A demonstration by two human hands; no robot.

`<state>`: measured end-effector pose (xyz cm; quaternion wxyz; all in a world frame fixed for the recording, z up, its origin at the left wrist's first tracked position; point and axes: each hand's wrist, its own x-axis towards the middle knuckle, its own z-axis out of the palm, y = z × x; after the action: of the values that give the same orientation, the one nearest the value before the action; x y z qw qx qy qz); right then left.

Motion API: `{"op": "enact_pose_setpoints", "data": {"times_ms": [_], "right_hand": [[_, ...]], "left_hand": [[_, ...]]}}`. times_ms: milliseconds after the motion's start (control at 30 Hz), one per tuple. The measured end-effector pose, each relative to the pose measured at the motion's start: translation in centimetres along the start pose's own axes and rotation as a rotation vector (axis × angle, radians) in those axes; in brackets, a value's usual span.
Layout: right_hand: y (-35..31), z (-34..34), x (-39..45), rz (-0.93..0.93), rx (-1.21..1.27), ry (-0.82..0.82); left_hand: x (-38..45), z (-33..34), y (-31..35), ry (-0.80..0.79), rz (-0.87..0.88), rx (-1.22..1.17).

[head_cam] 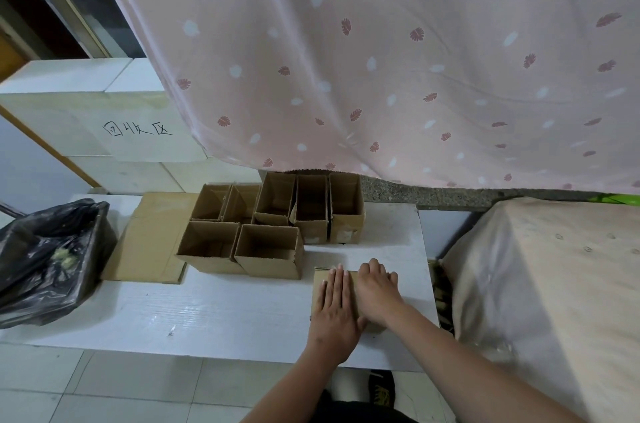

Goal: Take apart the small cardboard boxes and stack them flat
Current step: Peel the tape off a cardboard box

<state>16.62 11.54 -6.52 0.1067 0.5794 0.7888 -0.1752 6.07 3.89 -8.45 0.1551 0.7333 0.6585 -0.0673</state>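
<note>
Flattened brown cardboard box (320, 280), near right of white table (207, 311): left hand (335, 305) and right hand (375, 291) press it, fingers straight, gripping nothing.

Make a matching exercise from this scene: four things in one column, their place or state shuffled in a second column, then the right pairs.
Things
1. flattened box
2. black bag
3. open boxes
4. large cardboard sheet

Places or states
A. standing upright in a cluster at the back of the table
B. lying flat on the table, between the bag and the cluster
C. pressed flat under both hands
D. at the table's left end

Pairs: 1-C, 2-D, 3-A, 4-B

The left hand and right hand both lie on the flattened box, on the white table.
</note>
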Motion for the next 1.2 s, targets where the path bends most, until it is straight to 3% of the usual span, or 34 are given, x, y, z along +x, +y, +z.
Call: {"op": "enact_pose_setpoints", "data": {"times_ms": [267, 733, 1067, 1200], "right_hand": [[1.1, -0.4, -0.8, -0.135, 0.162, 0.120], [2.8, 0.0, -2.7, -0.077, 0.430, 0.149], [3.8, -1.1, -4.4, 0.261, 0.932, 0.349], [5.0, -1.7, -4.3, 0.365, 1.042, 0.240]], "left_hand": [[0.3, -0.1, 0.0, -0.032, -0.008, 0.026], [0.4, -0.7, 0.3, -0.047, 0.028, 0.040], [-0.2, -1.3, 0.6, 0.037, 0.036, 0.003], [0.4, -0.9, 0.5, 0.002, 0.061, -0.032]]}}
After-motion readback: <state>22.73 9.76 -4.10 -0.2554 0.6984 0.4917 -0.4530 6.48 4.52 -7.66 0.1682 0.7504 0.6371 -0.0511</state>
